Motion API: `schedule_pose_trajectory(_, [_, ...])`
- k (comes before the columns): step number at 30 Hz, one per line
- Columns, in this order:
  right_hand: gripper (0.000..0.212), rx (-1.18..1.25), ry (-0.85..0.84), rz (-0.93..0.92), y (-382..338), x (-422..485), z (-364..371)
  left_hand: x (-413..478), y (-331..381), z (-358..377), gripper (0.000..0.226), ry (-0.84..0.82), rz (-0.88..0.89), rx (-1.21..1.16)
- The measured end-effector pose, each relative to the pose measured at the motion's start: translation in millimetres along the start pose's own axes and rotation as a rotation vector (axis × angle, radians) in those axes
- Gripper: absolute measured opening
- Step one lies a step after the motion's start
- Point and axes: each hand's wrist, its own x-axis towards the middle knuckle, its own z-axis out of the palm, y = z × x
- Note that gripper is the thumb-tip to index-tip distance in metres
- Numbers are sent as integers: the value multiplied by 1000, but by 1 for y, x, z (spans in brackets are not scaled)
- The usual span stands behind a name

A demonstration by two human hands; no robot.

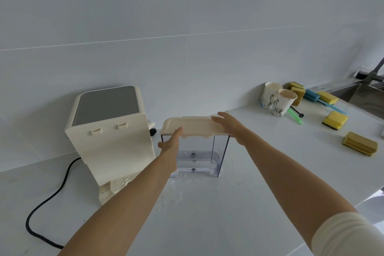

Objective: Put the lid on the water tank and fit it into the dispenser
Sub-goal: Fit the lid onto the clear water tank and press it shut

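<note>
No text, brand, number or sign can be read anywhere. The two paper cups (277, 100), well beyond the right hand's fingers (220, 117), carry dark printed drawings, but any lettering on them is too small to read.

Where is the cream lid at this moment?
In the head view, the lid sits atop the clear water tank at centre, between both hands, right of the dispenser.
</note>
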Motion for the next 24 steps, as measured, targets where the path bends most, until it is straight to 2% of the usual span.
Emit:
schedule_pose_trajectory(5, [42, -106, -16, -21, 1, 0, 3, 4, 2, 4, 88, 76, 58, 19])
schedule_pose_trajectory(14, [34, -90, -4, 14, 9, -2, 0, 9, 5, 8, 85, 108, 164, 13])
schedule_pose_trajectory(17, [30, -78, -18, 35, 13, -3, -2, 12, 11, 9, 77, 110, 205, 30])
schedule_pose_trajectory(22, [37, -138, -49, 48, 15, -9, -3, 15, 22, 8, 57, 107, 288, 157])
schedule_pose_trajectory(24, [39, -170, -87, 58, 14, -13, -2, 17, 27, 9, 42, 108, 345, 222])
